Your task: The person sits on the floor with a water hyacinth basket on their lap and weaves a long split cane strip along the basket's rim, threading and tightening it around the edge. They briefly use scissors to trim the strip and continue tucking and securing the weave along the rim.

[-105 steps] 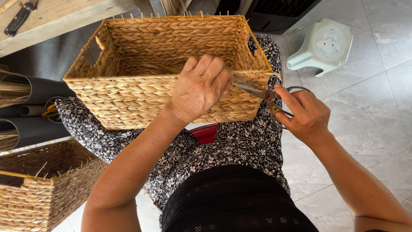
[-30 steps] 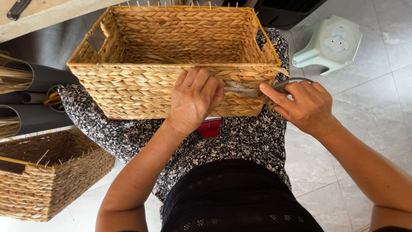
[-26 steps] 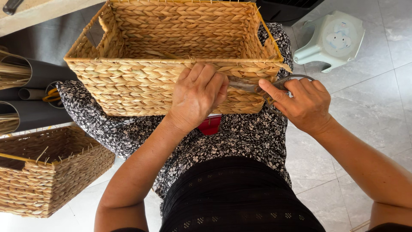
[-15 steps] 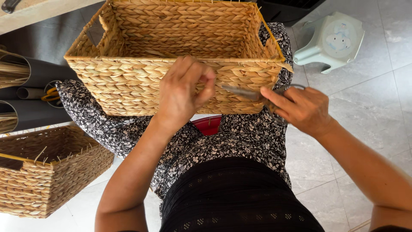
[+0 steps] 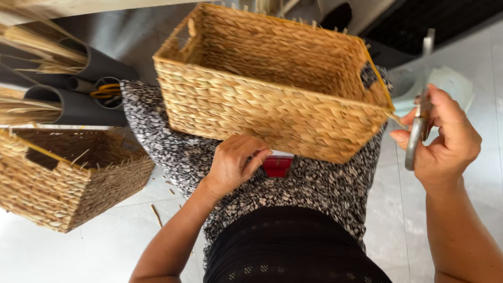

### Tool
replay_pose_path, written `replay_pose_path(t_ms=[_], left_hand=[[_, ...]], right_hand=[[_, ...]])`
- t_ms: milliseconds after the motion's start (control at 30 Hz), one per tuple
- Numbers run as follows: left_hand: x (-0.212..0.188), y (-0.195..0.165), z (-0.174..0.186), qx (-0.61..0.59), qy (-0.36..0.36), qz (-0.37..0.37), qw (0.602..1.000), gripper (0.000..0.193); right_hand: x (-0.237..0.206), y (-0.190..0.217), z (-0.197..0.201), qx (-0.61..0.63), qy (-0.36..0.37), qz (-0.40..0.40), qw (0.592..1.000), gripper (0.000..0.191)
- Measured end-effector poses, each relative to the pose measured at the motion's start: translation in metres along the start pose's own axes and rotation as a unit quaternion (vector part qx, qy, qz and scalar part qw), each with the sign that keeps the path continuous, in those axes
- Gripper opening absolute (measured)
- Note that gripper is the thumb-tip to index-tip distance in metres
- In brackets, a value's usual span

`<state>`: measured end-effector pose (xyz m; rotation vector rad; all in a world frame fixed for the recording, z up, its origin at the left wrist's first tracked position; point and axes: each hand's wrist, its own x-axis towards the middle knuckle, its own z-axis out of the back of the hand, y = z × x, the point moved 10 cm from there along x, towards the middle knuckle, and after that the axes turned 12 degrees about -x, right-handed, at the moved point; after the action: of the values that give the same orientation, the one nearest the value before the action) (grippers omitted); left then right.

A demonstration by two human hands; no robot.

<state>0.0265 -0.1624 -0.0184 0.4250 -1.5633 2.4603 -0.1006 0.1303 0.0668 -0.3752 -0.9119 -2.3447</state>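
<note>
We steady the tan rectangular woven-straw basket (image 5: 272, 99) underneath with our curled left hand (image 5: 234, 163) — right hand (image 5: 445, 139) closed around grey metal scissors (image 5: 419, 118), blades near its corner.

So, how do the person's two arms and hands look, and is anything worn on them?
Both forearms are bare, with no sleeve in view. The left hand and the right hand wear no gloves, and I see no watch or bracelet. No ring shows, though some fingers are partly hidden. Below the arms there is dark knitted clothing over a black-and-white patterned garment.
</note>
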Motion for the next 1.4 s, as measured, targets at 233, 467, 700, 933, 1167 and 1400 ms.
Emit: replay_pose_path(t_ms=[233,467,700,933,1167,1400], left_hand=[[-0.041,0.050,0.128,0.134,-0.343,-0.027,0.929,0.011],[-0.055,0.106,0.173,-0.014,-0.433,0.092,0.897,0.024],[-0.036,0.113,0.200,0.030,-0.422,0.079,0.903,0.027],[-0.029,0.134,0.210,0.022,-0.420,0.092,0.903,0.031],[-0.022,0.150,0.204,0.009,-0.421,0.090,0.903,0.030],[-0.034,0.193,0.182,-0.085,-0.444,0.124,0.883,0.028]], right_hand=[[0.105,0.067,-0.108,-0.041,0.180,0.019,0.983,0.060],[0.212,0.106,-0.254,-0.163,0.298,0.069,0.938,0.051],[0.293,0.174,-0.396,-0.120,0.295,0.099,0.943,0.046],[0.330,0.225,-0.475,-0.191,0.269,0.124,0.936,0.043],[0.355,0.224,-0.525,-0.242,0.293,0.090,0.921,0.044],[0.362,0.187,-0.534,-0.212,0.298,0.161,0.917,0.033]])
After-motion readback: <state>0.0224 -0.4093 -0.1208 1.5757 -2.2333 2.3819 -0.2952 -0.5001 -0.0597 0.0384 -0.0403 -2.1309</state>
